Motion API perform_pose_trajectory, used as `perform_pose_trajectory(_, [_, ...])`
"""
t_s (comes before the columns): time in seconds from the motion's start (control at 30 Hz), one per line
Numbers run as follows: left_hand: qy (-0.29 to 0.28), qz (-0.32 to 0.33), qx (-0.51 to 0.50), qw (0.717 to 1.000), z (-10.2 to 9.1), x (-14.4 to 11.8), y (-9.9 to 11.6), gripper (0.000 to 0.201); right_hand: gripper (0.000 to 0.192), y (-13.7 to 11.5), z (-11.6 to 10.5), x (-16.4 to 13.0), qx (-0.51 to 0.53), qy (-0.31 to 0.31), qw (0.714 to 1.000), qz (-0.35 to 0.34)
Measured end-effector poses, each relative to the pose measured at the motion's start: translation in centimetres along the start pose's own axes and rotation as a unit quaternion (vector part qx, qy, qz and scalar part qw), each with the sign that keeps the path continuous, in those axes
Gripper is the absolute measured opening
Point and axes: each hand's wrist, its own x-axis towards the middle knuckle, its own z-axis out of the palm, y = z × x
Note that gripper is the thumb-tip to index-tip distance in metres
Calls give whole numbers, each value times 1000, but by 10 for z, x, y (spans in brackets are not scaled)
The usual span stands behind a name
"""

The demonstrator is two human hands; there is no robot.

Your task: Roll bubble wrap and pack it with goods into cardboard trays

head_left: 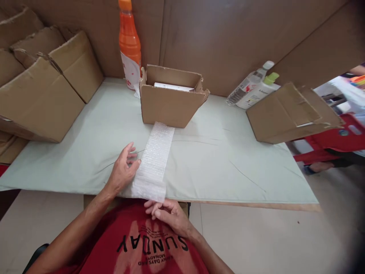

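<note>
A long strip of bubble wrap lies on the pale green cloth, running from the cardboard box in the middle to the table's front edge. Its near end looks folded or rolled thicker and is slightly blurred. My left hand is just left of the strip, fingers apart and a little curled, with nothing in it. At the front edge, my right hand is right by the strip's near end. Its fingers are loosely bent and apart; whether they touch the wrap I cannot tell.
A cardboard box with something white inside stands at the back middle, beside an orange bottle. More boxes are stacked at left. Two bottles lean at back right, near another box. A person's red garment shows far right.
</note>
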Motion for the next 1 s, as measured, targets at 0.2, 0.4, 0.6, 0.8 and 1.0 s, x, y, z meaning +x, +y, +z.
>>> perform_pose_trajectory(0.2, [-142,129,80,978,-34,-35,-18,57,14,-25,2,4,-240,48,962,-120])
perform_pose_trajectory(0.4, [-150,116,60,980,-38,-36,-18,51,19,-19,-5,16,-362,169,902,-162])
perform_pose_trajectory(0.6, [-167,92,17,981,-29,-31,-13,50,32,-24,-10,31,-581,172,743,-286])
perform_pose_trajectory(0.8, [-60,19,-13,998,-28,-19,-2,55,25,-64,-32,64,-577,270,759,-134])
perform_pose_trajectory(1.0, [-29,174,121,977,-22,-24,-7,41,42,-74,-57,53,-590,333,720,-148])
